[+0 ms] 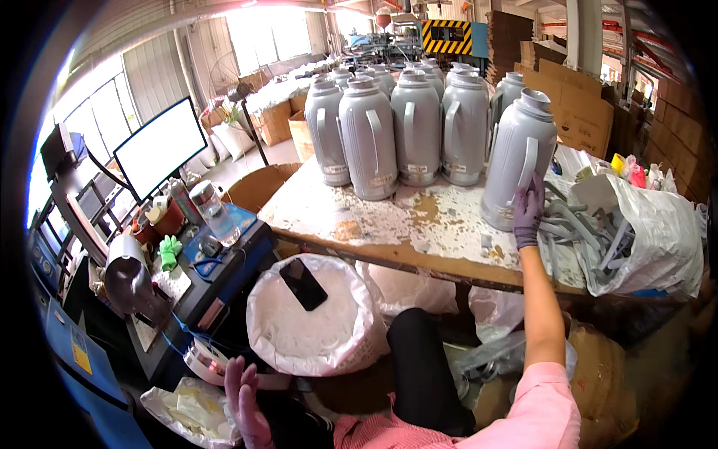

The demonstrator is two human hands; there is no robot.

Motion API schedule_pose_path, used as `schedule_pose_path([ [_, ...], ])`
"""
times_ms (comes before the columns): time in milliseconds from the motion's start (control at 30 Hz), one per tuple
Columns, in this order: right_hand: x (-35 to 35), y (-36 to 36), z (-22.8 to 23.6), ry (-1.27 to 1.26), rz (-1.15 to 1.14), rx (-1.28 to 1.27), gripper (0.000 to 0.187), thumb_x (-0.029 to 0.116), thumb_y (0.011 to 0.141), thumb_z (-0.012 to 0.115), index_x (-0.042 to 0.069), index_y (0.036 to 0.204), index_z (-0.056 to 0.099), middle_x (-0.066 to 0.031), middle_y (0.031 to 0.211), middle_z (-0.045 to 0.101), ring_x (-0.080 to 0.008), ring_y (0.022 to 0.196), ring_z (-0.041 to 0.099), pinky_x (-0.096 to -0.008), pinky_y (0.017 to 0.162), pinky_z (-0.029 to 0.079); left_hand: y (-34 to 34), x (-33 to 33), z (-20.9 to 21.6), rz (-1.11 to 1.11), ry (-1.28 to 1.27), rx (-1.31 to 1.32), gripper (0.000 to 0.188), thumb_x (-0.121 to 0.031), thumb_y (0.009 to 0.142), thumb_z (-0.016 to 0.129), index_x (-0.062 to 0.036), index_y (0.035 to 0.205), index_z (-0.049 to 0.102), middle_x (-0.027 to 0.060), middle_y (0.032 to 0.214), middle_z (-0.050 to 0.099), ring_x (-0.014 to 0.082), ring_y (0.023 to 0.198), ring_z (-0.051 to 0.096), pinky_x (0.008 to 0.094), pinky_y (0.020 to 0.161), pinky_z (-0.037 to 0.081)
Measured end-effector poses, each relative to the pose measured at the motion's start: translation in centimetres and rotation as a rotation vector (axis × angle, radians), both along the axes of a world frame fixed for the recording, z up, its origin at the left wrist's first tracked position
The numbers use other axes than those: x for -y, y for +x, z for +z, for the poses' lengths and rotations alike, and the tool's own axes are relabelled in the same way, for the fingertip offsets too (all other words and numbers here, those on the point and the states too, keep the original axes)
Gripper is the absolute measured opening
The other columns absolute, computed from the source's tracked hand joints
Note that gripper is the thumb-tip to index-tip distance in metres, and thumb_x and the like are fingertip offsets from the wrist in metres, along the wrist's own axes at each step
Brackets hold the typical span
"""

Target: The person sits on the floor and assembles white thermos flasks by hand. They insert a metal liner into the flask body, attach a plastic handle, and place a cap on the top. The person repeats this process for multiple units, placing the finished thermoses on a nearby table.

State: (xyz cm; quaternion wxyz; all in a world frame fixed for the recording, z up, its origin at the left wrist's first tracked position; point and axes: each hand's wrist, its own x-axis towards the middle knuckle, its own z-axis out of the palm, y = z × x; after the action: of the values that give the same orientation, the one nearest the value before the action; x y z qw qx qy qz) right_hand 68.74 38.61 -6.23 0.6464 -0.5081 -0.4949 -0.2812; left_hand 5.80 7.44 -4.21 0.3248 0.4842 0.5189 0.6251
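Note:
A grey ribbed thermos jug [510, 153] stands upright near the right end of the worn table, its neck without a lid. My right hand [528, 209], in a purple glove, is closed at the lower part of its handle; the palm side is hidden. Right beside that hand lies a pile of loose grey plastic handles [574, 224], spilling from a white woven sack [658, 236]. My left hand [245, 400], also gloved, is raised at the lower left with its fingers apart and nothing in it. Several similar grey jugs [366, 142] stand grouped farther back.
Below the table's front edge [419, 263] sits a white-lined tub [351, 325] of pale pieces with a black phone [303, 284] on top. At left, a dark bench holds a clear bottle [215, 213] and green glove [170, 252], near a bright monitor [161, 150]. Cardboard [565, 105] stands behind.

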Motion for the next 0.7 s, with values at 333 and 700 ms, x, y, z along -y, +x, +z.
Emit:
schedule_pose_path([
  [333,-12.1,7.1,1.7,-0.502,-0.462,-0.152,0.057,0.032,0.084,0.068,-0.005,0.125,0.057,-0.0298,0.144,0.043,-0.0433,0.129,0.047,-0.0433,0.111,0.039,-6.0,4.8,-2.5,0.397,-0.290,0.178,0.044,-0.024,0.102,0.052,-0.0005,0.139,0.049,0.0123,0.128,0.060,0.0250,0.115,0.060,0.0365,0.098,0.047],
  [700,-23.5,13.0,0.4,-0.773,0.030,-0.450,0.098,0.040,0.072,0.081,0.002,0.150,0.034,-0.0268,0.147,0.043,-0.0385,0.134,0.045,-0.0426,0.108,0.040,-4.2,-0.2,-2.0,0.296,-0.264,0.127,0.044,-0.027,0.105,0.047,-0.0021,0.141,0.046,0.0121,0.134,0.057,0.0250,0.118,0.058,0.0365,0.099,0.047],
])
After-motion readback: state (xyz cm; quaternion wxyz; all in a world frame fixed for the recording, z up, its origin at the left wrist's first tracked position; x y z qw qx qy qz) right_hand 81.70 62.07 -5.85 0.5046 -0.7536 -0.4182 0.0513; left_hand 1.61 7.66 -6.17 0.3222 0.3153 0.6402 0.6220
